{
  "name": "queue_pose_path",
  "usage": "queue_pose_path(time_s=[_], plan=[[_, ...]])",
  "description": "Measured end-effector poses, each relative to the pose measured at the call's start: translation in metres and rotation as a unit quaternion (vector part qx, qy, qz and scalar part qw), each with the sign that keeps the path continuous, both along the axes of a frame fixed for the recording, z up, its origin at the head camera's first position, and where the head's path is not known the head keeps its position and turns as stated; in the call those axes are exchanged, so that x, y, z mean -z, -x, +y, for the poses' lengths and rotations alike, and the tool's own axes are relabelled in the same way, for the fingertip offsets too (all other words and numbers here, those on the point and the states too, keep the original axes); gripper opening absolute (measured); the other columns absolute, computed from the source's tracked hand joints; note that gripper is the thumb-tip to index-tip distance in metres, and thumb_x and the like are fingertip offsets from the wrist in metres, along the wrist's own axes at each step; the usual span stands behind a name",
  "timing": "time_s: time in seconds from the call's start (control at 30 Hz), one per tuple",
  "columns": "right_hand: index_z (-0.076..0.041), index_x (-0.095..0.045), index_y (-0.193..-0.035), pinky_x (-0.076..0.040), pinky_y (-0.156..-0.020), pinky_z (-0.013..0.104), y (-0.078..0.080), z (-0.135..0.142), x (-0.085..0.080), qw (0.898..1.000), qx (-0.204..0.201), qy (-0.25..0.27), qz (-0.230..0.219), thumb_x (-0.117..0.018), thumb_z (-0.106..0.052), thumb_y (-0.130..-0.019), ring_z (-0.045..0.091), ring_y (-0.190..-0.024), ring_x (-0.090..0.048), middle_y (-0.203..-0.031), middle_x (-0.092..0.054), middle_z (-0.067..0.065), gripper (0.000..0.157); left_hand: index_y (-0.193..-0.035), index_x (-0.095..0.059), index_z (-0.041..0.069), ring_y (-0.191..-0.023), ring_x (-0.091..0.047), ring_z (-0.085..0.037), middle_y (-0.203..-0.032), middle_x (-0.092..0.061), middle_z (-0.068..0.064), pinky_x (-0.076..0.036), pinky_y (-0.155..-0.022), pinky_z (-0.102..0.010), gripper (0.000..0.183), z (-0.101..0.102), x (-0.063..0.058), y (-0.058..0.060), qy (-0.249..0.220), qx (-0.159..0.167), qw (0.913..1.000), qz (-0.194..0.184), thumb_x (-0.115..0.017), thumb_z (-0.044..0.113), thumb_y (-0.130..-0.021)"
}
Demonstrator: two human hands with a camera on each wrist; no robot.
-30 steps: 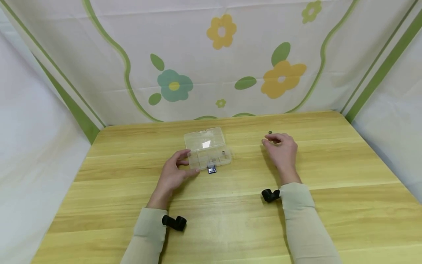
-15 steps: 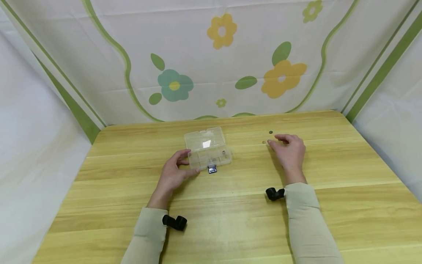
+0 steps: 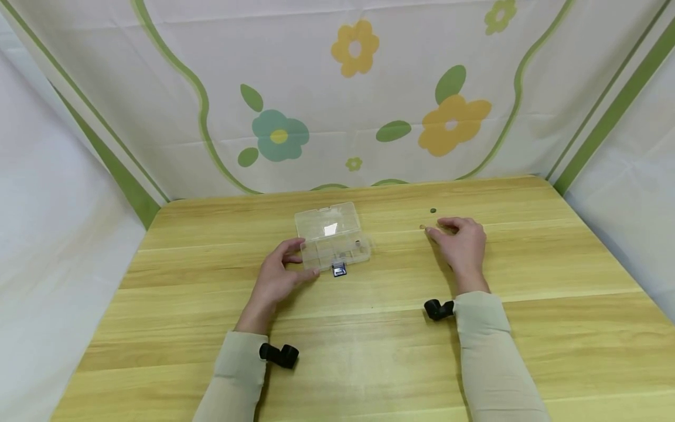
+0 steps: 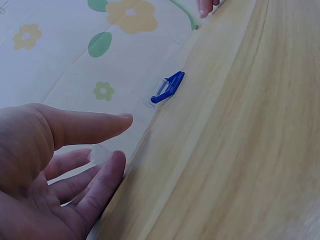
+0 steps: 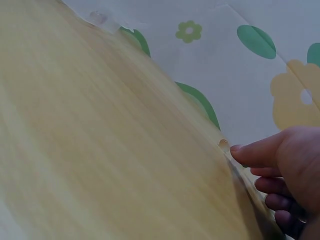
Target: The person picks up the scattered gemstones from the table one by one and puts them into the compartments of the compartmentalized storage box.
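On the wooden table lies a clear plastic compartment box with its lid swung back and a blue latch at its front. My left hand holds the box's left end, thumb at the front edge and fingers toward the hinge side. Over to the right, my right hand has loosely bent fingers and its thumb tip right at a small amber, see-through round piece on the tabletop. Just behind that lies a small dark green round piece.
Inside the box's right part sits a tiny dark-rimmed piece. A white flower-print cloth hangs behind the table's back edge, with white cloth on both sides. Each wrist carries a black camera mount.
My right hand first drew back rightward, exposing the amber piece on the table, then edged slightly left toward it. The left hand and the box have stayed put.
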State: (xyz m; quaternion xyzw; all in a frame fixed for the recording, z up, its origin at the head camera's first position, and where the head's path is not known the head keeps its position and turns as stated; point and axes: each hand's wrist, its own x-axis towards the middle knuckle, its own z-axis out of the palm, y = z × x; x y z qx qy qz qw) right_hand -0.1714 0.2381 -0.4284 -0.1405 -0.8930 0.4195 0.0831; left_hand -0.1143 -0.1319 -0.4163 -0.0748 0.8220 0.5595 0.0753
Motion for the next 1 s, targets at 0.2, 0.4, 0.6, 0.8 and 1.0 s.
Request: queue_pose_path(time_s=[0.2, 0.4, 0.6, 0.8, 1.0], plan=[[-0.006, -0.077, -0.128, -0.043, -0.112, 0.055, 0.0016, 0.0, -0.0009, 1.0, -0.011, -0.015, 0.001, -0.081, -0.031, -0.097, 0.041, -0.132, -0.052, -0.133, -0.067, 0.02, 0.041, -0.155, -0.055, 0.02, -0.133, -0.057, -0.03, -0.153, -0.059, -0.007, -0.043, -0.111, -0.045, 0.079, -0.0011, -0.0017, -0.0007, -0.011, -0.003, 0.9999, -0.005, -0.09, 0.007, -0.085], [-0.005, -0.08, -0.12, -0.042, -0.113, 0.054, 0.0019, -0.001, 0.0, 1.0, -0.008, -0.008, 0.002, -0.082, -0.028, -0.097, 0.04, -0.131, -0.053, -0.131, -0.066, 0.02, 0.032, -0.155, -0.055, 0.019, -0.134, -0.055, -0.031, -0.154, -0.057, -0.007, -0.043, -0.11, -0.045, 0.079, -0.0016, -0.0034, -0.0019, -0.009, -0.001, 0.9999, -0.012, -0.09, 0.007, -0.085], [-0.005, -0.082, -0.114, -0.041, -0.115, 0.055, 0.0005, -0.0008, 0.0025, 1.0, -0.009, -0.012, 0.002, -0.08, -0.026, -0.098, 0.041, -0.131, -0.053, -0.131, -0.066, 0.02, 0.026, -0.155, -0.055, 0.019, -0.134, -0.056, -0.031, -0.154, -0.058, -0.008, -0.043, -0.11, -0.045, 0.078, -0.0006, -0.0018, -0.0021, -0.002, 0.004, 0.9999, -0.011, -0.09, 0.008, -0.086], [-0.006, -0.082, -0.114, -0.04, -0.116, 0.056, 0.0, 0.0, 0.0044, 1.0, -0.009, -0.016, -0.001, -0.079, -0.026, -0.099, 0.041, -0.131, -0.053, -0.131, -0.067, 0.02, 0.025, -0.156, -0.054, 0.018, -0.133, -0.056, -0.031, -0.154, -0.058, -0.008, -0.043, -0.109, -0.045, 0.078, 0.0006, -0.0012, -0.0025, -0.001, 0.005, 0.9999, -0.01, -0.089, 0.008, -0.087], [-0.006, -0.082, -0.114, -0.044, -0.111, 0.055, -0.0003, 0.0015, 0.0049, 1.0, -0.007, -0.016, -0.003, -0.078, -0.027, -0.099, 0.039, -0.127, -0.056, -0.13, -0.067, 0.019, 0.026, -0.156, -0.055, 0.017, -0.132, -0.056, -0.03, -0.154, -0.059, -0.008, -0.043, -0.108, -0.044, 0.078, 0.0025, -0.0012, -0.0021, 0.0, 0.007, 0.9999, -0.009, -0.088, 0.007, -0.087]])
